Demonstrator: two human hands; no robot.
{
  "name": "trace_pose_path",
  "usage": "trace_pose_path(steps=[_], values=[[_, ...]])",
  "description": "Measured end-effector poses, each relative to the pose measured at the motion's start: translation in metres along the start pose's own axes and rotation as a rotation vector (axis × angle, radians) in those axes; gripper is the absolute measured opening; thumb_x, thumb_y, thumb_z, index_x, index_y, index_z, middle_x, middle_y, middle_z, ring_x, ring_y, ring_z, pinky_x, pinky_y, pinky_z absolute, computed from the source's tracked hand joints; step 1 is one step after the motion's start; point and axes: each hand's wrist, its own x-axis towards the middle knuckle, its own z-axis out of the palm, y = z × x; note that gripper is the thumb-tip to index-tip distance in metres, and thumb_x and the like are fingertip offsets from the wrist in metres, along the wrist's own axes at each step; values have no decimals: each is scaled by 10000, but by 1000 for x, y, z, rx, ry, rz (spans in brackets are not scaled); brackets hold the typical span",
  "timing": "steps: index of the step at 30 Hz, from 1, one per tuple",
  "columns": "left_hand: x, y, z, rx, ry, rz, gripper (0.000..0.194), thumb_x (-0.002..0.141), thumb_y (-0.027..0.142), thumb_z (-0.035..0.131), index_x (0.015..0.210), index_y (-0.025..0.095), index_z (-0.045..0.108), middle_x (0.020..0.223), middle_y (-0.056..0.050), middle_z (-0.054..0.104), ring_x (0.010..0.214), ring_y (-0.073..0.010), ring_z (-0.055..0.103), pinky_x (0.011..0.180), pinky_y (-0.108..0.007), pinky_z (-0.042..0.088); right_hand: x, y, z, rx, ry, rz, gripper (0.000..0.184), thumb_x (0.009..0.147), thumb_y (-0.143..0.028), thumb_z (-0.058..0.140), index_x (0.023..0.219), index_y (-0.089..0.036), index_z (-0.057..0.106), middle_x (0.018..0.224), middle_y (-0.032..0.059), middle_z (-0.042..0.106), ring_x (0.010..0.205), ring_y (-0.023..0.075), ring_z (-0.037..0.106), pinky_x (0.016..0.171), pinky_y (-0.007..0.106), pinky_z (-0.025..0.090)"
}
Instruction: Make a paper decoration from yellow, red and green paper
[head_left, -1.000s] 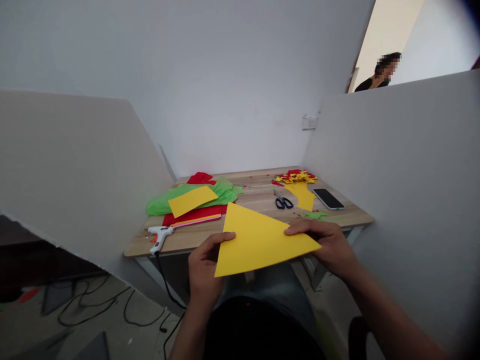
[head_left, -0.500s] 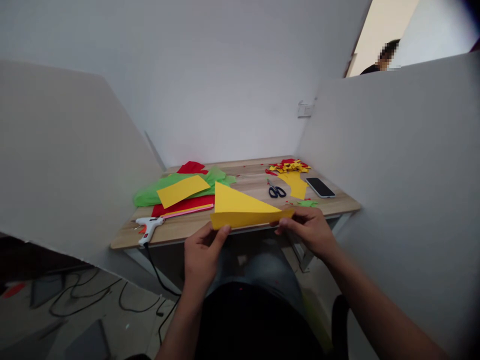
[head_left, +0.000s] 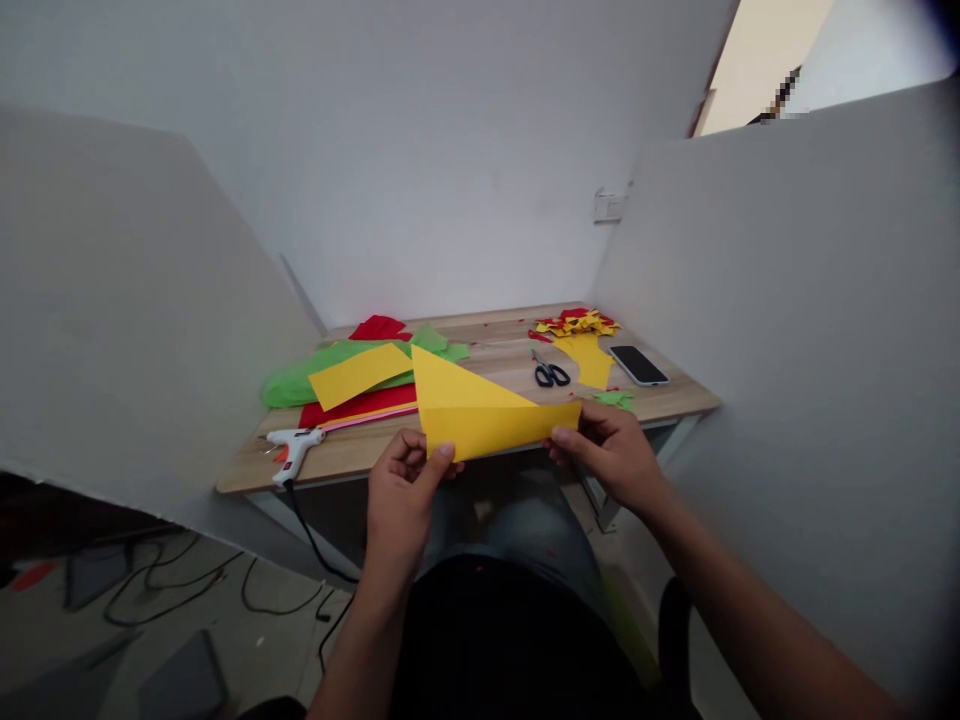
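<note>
A folded sheet of yellow paper (head_left: 480, 425) is held up in front of the table's near edge, a triangular part standing above a flap folded along the bottom. My left hand (head_left: 405, 490) pinches its lower left corner, thumb on the front. At the right end, my right hand (head_left: 607, 450) grips the flap between thumb and fingers. Beyond the paper, scissors (head_left: 551, 372) with dark handles lie on the table. A white glue gun (head_left: 296, 450) rests at the left front edge of the table, its cord hanging down.
On the wooden table (head_left: 502, 330) lie green material (head_left: 292, 382), another yellow sheet (head_left: 360, 375), red sheets (head_left: 319, 412), a cut yellow piece (head_left: 589, 358), a pile of red and yellow scraps (head_left: 577, 322) and a phone (head_left: 639, 365). Partitions (head_left: 795, 280) flank both sides. Cables (head_left: 161, 590) trail on the floor.
The yellow paper has tipped so its front flap shows taller and flatter. Both hands keep their hold, and the view has shifted slightly.
</note>
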Motion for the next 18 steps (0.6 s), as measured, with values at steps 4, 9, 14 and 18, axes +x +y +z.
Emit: trace_pose_path(steps=[4,9,14,18], values=[[-2,3,4,20,-7,16,354,697,368,812,780,184,523,718,26,661,616,-100,627,641,-215,531,0,-7,2,-127,22,-44,320,819,-438,655,617,-194,603,560,-2,601,517,116,549,482,220,472],[-2,4,8,65,-29,57,349,706,371,795,775,196,501,672,48,617,602,-98,599,622,-210,526,-1,-10,4,-125,14,17,295,794,-421,653,623,-197,565,456,-36,535,383,98,474,387,214,389],[-3,5,9,81,-34,62,368,706,370,803,793,195,491,641,48,614,592,-94,597,600,-182,485,-3,-6,4,-55,-5,64,252,801,-423,684,753,-189,606,440,-65,514,351,86,457,372,196,380],[-5,5,7,75,-63,52,360,738,405,782,913,184,558,784,2,679,655,-120,622,649,-228,520,-3,-2,2,-32,-58,45,293,807,-465,691,775,-179,633,538,-23,599,431,97,532,431,204,446]])
